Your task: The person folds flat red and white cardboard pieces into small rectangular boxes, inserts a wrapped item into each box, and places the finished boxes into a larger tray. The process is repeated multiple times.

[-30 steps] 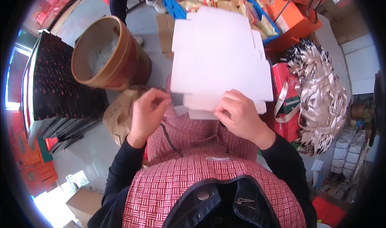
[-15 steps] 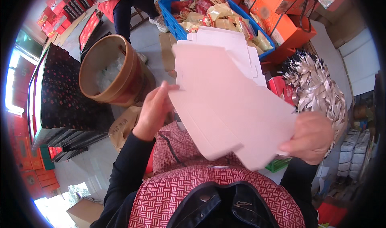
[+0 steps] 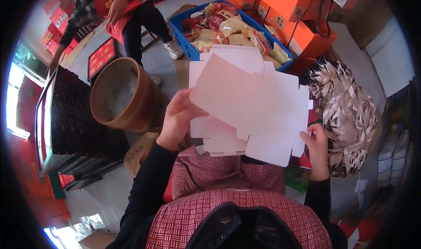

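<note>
A flat, unfolded white cardboard box blank [image 3: 263, 100] with notched flaps lies at a slant in front of me, over other white blanks [image 3: 221, 143] whose edges show beneath it. My left hand [image 3: 177, 117] is at its left side, with bent fingers at the edge; the fingertips partly blend into the board. At the right edge, the thumb of my right hand [image 3: 316, 150] overlaps the blank and the fingers curl beside it. Below the blanks is my red patterned apron [image 3: 228, 205].
Beyond the blanks stands a blue crate [image 3: 179, 27] of wrapped packets. Left are a brown bin [image 3: 149, 104] and stacked black patterned boxes [image 3: 83, 113]. A bundle of beige ribbons [image 3: 346, 117] is right, orange boxes [image 3: 285, 29] behind. Another person [image 3: 127, 12] sits far left.
The blank has turned and settled lower over the other blanks. My right hand has moved left and up along its right edge; my left hand has shifted slightly right.
</note>
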The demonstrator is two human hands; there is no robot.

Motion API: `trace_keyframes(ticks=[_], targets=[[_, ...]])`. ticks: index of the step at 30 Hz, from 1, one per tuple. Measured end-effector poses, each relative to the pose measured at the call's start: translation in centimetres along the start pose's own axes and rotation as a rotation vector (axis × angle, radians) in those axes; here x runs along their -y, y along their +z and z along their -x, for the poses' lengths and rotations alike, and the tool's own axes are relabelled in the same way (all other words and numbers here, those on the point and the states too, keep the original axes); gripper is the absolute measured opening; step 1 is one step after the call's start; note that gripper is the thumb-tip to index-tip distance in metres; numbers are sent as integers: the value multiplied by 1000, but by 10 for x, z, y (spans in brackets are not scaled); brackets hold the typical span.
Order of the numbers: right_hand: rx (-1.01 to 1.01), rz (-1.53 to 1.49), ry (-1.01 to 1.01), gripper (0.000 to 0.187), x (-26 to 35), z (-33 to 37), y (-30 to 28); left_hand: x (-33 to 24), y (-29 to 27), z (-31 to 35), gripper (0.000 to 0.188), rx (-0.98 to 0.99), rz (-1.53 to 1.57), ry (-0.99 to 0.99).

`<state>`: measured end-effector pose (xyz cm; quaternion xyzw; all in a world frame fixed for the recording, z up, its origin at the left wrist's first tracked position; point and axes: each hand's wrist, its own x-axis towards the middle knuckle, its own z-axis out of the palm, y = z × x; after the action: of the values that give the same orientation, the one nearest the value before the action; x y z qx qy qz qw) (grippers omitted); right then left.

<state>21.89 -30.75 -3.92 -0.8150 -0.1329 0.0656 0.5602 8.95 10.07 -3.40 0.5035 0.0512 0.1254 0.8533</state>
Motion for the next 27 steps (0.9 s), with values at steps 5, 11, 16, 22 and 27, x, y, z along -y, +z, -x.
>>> trace_keyframes(ticks=[5, 11, 16, 22, 27], targets=[[-10, -224, 119, 59, 31, -16, 27, 11, -35, -62, 45, 44, 20, -80], [291, -305, 253, 58, 47, -32, 16, 0, -36, -117, 77, 208, 157, -165], [357, -308, 269, 51, 44, -50, 4, -22, -32, -115, 60, 644, 15, -53], [443, -232, 282, 41, 48, -77, 8, -44, -50, -81, 19, 844, -276, 31], [542, -15, 100, 33, 79, -105, 21, -65, -7, -58, 28, 400, -282, 108]])
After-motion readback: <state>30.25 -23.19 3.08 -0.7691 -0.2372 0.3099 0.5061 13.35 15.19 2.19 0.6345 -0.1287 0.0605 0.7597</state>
